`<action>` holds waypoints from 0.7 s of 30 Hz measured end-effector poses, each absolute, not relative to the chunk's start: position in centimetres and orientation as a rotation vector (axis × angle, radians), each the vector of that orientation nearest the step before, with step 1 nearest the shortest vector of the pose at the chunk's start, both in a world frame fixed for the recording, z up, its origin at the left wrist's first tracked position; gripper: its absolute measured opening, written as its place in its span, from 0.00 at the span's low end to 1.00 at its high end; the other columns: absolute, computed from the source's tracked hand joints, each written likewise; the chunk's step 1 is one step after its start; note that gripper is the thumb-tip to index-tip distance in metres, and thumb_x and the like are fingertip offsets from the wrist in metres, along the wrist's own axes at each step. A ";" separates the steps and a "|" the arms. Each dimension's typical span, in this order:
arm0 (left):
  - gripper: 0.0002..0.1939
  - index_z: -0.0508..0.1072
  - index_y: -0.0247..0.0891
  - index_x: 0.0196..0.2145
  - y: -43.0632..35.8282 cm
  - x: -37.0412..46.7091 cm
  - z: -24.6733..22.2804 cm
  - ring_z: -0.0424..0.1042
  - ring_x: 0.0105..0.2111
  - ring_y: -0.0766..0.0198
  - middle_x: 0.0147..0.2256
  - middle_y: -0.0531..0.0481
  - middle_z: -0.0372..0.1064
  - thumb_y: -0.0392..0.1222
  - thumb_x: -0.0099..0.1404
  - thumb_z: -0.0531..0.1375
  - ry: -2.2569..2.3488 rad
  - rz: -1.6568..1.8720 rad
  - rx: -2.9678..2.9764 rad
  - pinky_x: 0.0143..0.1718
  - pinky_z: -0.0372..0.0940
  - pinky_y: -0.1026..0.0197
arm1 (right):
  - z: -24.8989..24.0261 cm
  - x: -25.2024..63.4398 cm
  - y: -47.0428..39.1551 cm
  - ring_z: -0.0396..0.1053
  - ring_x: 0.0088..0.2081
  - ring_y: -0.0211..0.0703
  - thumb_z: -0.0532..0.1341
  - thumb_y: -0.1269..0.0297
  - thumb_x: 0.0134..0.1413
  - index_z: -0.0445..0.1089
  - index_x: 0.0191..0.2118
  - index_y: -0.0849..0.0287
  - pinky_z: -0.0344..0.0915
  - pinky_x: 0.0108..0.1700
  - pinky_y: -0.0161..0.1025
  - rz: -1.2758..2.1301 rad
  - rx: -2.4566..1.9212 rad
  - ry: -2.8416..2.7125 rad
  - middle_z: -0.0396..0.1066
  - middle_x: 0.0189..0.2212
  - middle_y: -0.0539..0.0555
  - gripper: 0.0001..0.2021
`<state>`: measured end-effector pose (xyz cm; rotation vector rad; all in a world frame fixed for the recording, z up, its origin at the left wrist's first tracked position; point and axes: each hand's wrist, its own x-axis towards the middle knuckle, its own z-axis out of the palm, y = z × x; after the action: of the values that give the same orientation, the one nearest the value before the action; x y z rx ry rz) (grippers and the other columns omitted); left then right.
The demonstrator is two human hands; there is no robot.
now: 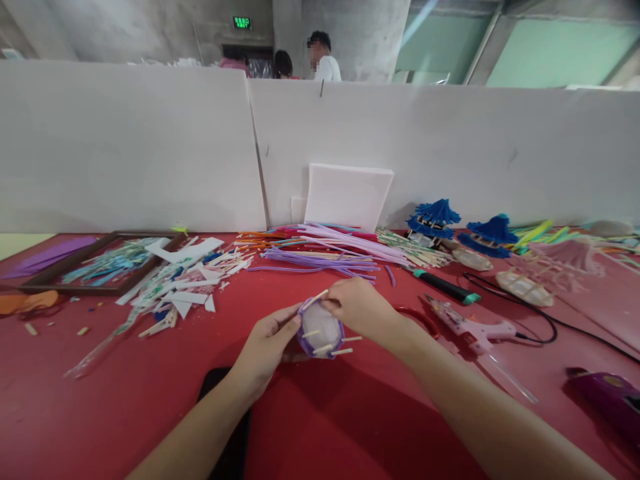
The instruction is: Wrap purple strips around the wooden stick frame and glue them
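My left hand grips a small craft piece by its left edge, thumb on top. The piece has a whitish translucent middle, a purple fuzzy rim and several short pale sticks standing out from it. My right hand is closed in a pinch at the upper right of its rim. What those fingertips hold, if anything, is hidden. One pale stick lies along the top edge, close to the right fingertips. Both hands are raised over the red table.
Behind lie purple pipe cleaners. Paper scraps and a wooden frame are left. A pink glue gun, its cord, a green-and-black cutter and blue-roofed models are right. A white partition stands behind.
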<state>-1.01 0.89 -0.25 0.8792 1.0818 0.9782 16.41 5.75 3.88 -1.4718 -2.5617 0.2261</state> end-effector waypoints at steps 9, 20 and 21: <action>0.24 0.72 0.41 0.51 0.7 -1.0 -0.2 0.73 0.37 0.56 0.45 0.43 0.73 0.48 0.56 0.63 1.073 0.964 0.929 0.35 0.72 0.50 | 3.9 16.3 5.5 0.70 0.29 0.39 0.58 0.66 0.55 0.76 0.30 0.61 0.55 0.30 0.34 0.270 -1.501 -2.464 0.77 0.28 0.54 0.10; 0.24 0.72 0.41 0.50 0.8 -1.1 -0.4 0.71 0.35 0.59 0.44 0.44 0.73 0.50 0.56 0.63 1.067 0.958 0.953 0.33 0.72 0.53 | 4.0 16.2 5.3 0.71 0.30 0.39 0.61 0.63 0.53 0.77 0.30 0.61 0.58 0.31 0.32 0.345 -1.503 -2.357 0.77 0.28 0.54 0.09; 0.25 0.72 0.41 0.50 0.8 -1.1 -0.4 0.71 0.34 0.60 0.44 0.43 0.73 0.50 0.56 0.63 1.076 0.956 0.952 0.32 0.72 0.54 | 4.0 16.2 5.4 0.71 0.30 0.39 0.61 0.63 0.53 0.76 0.30 0.61 0.58 0.30 0.32 0.350 -1.501 -2.351 0.77 0.28 0.54 0.09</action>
<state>-1.10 0.83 -0.35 0.9519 1.0757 0.9555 16.25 5.35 3.97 -1.5012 -2.3507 0.3504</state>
